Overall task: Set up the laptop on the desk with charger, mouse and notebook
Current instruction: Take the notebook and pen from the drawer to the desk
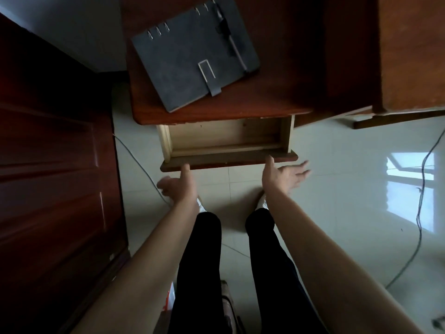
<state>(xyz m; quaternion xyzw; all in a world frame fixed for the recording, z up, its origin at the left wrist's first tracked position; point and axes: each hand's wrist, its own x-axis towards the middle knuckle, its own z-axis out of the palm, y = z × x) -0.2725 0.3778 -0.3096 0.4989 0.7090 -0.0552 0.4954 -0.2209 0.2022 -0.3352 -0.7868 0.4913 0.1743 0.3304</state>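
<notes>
Drawer [226,141] under the desk [277,92] stands pulled out, its pale wooden interior showing nothing inside; the dark front panel faces the person. Left hand [179,183] is at the panel's 7 o'clock corner, thumb tip touching the front edge, fingers spread and loose, gripping nothing. Right hand [285,175] is at the panel's 5 o'clock corner, thumb tip against the edge, palm open, fingers fanned toward 3 o'clock, holding nothing. Notebook [195,56], dark grey with ring binding and a strap clasp, lies closed and skewed on the desk at 12 o'clock from the drawer, near the desk's front edge. Pen [231,37] sits along the notebook's right margin. Door [53,153] of dark red wood stands at 9 o'clock. Cable [420,213] trails across the pale tiled floor [337,189] at 3 o'clock. Legs [240,273] in black trousers show below.
</notes>
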